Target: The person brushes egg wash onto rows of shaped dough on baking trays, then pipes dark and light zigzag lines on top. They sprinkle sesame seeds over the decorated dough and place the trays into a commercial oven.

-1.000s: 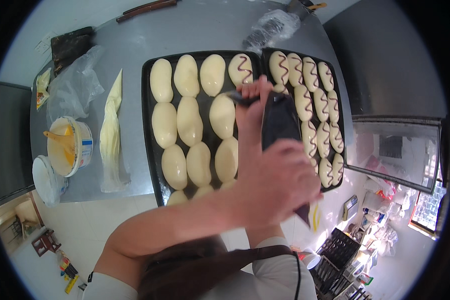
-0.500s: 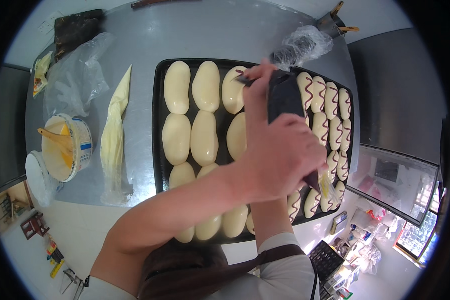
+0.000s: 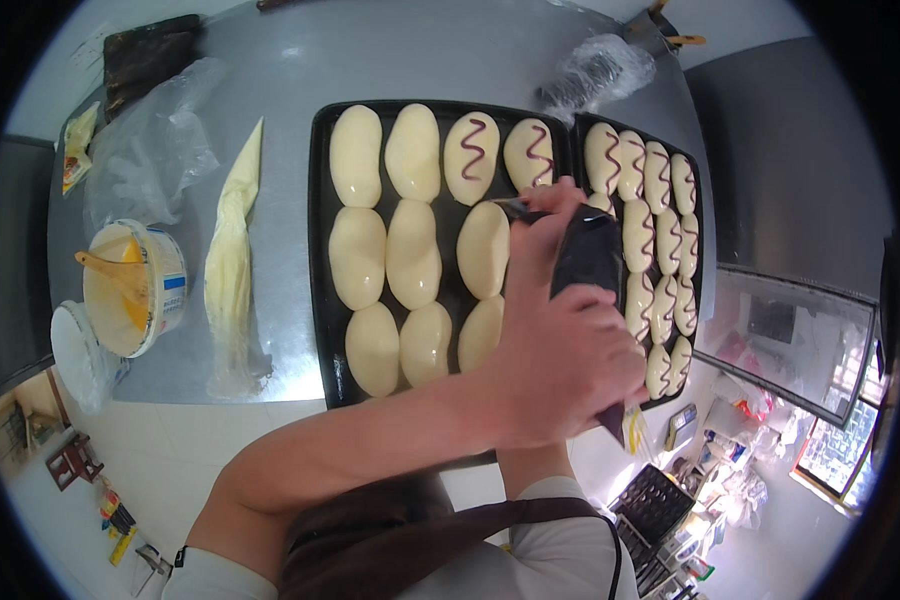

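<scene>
Both of my hands are closed on a dark piping bag [image 3: 588, 250], held at a slant over a black baking tray [image 3: 318, 180]. My left hand [image 3: 570, 365] wraps its lower, gathered end, which sticks out below the fingers. Higher up, my right hand [image 3: 545, 235] grips near the narrow tip, its forearm partly behind my left hand. The tip points left, beside the upper right of a plain, glossy dough roll [image 3: 482, 250]. Above it, one roll [image 3: 473, 155] and its right neighbour [image 3: 527, 150] carry purple-brown zigzag lines. Plain rolls [image 3: 356, 255] fill the left columns. My hands hide several rolls.
A second tray [image 3: 576, 130] of zigzagged rolls adjoins on the right. To the left lie a pale yellow filled piping bag [image 3: 232, 230], a white tub [image 3: 165, 290] with a wooden-handled tool [image 3: 115, 270], and clear plastic [image 3: 160, 150]. Crumpled wrap [image 3: 610, 75] sits at the back.
The third roll of the far row has gained a full zigzag line. My hands and the piping bag have moved nearer, to the row below. The view has shifted slightly.
</scene>
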{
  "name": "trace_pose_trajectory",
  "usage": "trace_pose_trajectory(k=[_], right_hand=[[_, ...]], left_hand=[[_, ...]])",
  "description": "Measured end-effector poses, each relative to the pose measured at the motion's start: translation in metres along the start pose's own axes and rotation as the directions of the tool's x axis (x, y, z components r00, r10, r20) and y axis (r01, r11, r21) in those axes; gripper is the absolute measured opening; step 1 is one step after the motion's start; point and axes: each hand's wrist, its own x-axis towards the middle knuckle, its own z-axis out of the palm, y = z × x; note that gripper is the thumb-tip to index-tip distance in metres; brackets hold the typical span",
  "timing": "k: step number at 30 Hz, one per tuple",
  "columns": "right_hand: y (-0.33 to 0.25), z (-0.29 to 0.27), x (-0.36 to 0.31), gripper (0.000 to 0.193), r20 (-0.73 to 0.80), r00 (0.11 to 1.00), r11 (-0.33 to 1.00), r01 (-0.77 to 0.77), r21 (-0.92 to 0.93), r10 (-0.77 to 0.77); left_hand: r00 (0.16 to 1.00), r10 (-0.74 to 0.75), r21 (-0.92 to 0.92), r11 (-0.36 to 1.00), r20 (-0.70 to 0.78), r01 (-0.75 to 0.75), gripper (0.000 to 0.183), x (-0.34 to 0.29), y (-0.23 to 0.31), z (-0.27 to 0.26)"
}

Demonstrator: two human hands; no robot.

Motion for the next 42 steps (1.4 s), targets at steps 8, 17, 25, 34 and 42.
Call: trace_pose_trajectory(k=[8, 17, 25, 34, 42], right_hand=[[-0.022, -0.017, -0.044, 0.033, 0.135, 0.982, 0.965, 0.158, -0.21, -0.131], [-0.034, -0.063, -0.09, 0.031, 0.374, 0.917, 0.858, 0.299, -0.416, -0.138], [-0.06, -0.091, -0.14, 0.032, 0.25, 0.967, 0.856, 0.17, -0.488, -0.049], [-0.089, -0.102, -0.195, 0.025, 0.168, 0.98, 0.913, 0.164, -0.373, -0.107], [-0.1, -0.132, -0.258, 0.025, -0.097, 0.995, 0.966, 0.008, -0.258, -0.035]], left_hand=[[0.998, 0.001, -0.059, 0.998, 0.055, 0.002, 0.025, -0.028, 0.034, 0.017], [0.993, 0.008, -0.158, 0.987, 0.117, 0.01, 0.025, -0.061, 0.068, 0.037], [0.986, 0.032, -0.216, 0.976, 0.165, 0.004, 0.025, -0.09, 0.101, 0.05], [0.971, 0.042, -0.2, 0.98, 0.234, 0.006, 0.025, -0.126, 0.138, 0.062], [0.957, 0.038, -0.242, 0.97, 0.288, 0.034, 0.025, -0.155, 0.165, 0.075]])
